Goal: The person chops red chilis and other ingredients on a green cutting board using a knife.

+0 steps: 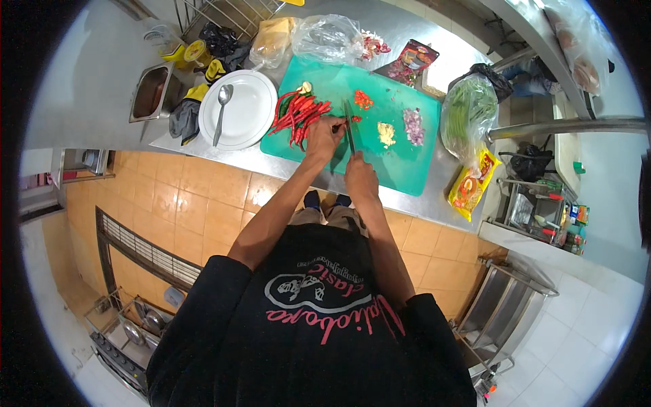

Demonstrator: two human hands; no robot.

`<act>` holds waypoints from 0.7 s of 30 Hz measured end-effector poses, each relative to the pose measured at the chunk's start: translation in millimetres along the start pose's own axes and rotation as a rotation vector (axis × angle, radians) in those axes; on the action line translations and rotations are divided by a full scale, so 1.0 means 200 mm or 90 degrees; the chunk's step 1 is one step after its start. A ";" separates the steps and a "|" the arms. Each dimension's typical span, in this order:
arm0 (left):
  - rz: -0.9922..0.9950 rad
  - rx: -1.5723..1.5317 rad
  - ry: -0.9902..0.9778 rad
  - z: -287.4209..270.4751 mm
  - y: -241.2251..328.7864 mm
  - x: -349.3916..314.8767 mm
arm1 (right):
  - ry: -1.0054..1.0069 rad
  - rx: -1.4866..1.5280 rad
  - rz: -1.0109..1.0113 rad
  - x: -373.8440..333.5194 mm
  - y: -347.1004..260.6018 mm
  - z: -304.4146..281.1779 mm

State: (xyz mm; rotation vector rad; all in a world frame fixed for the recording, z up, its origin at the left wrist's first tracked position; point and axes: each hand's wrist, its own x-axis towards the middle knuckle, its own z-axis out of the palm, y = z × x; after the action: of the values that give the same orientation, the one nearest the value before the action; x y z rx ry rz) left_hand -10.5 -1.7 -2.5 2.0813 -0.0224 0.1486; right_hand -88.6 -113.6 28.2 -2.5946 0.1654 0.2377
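The right hand [361,178] was closed around a long, narrow metal knife [349,125] over a green rectangular board [410,167]. Left of it, the left hand [324,139] was curled narrowly, holding what I could not tell; long red chillies [296,117] lay just beside, leftward.

- Right hand [361,178] is gripping 1 knife [350,132], blade pointing away from the body over the green board [407,169].
- Left hand [325,141] is working just beside the blade, fingers curled; whatever it's pinching is mostly hidden.
- Small red bits [357,119] are lying right by the blade.
- Whole red chilies [298,117] are lying heaped on the board's left side.
- 3 chopped piles are sitting right of the knife: red-orange [363,100], pale yellow [386,134], purple [413,127].
- White plate [249,108] is sitting left of the board, 1 spoon [220,114] lying on it.
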 end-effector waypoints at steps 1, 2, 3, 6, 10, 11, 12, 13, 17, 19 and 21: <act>0.000 -0.001 0.000 0.00 0.01 0.00 | -0.016 -0.005 0.011 -0.03 0.02 0.00; -0.001 0.010 0.001 0.00 0.00 -0.01 | -0.035 -0.011 0.018 -0.06 0.01 -0.01; -0.002 0.021 0.001 0.00 -0.01 -0.02 | -0.039 -0.013 0.015 -0.08 0.00 -0.02; 0.001 0.019 -0.008 0.01 -0.03 0.00 | -0.063 -0.019 0.053 -0.13 -0.02 -0.05; 0.021 -0.034 0.019 0.02 -0.03 0.00 | -0.025 -0.008 0.029 -0.06 0.00 -0.01; 0.027 -0.023 0.022 0.03 -0.03 0.00 | -0.004 -0.010 0.019 -0.05 0.00 0.00; 0.033 -0.011 0.025 0.03 -0.02 -0.01 | -0.001 -0.009 0.021 -0.03 0.00 0.00; 0.036 -0.012 0.022 0.03 -0.02 0.00 | -0.004 -0.001 0.019 0.00 0.01 0.01; 0.026 -0.025 0.036 0.03 -0.05 -0.01 | -0.014 0.002 0.003 0.01 0.01 0.01; 0.000 -0.010 0.026 0.03 -0.04 -0.01 | -0.026 -0.002 0.026 -0.05 0.02 0.00; 0.016 -0.021 0.044 0.02 -0.03 -0.02 | -0.047 -0.007 0.049 -0.10 0.02 -0.02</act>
State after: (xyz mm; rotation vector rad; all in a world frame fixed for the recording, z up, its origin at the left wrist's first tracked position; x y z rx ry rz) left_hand -14.2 -2.5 -9.6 2.0431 -0.0090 0.2334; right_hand -108.5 -117.8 34.3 -2.5882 0.2384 0.3615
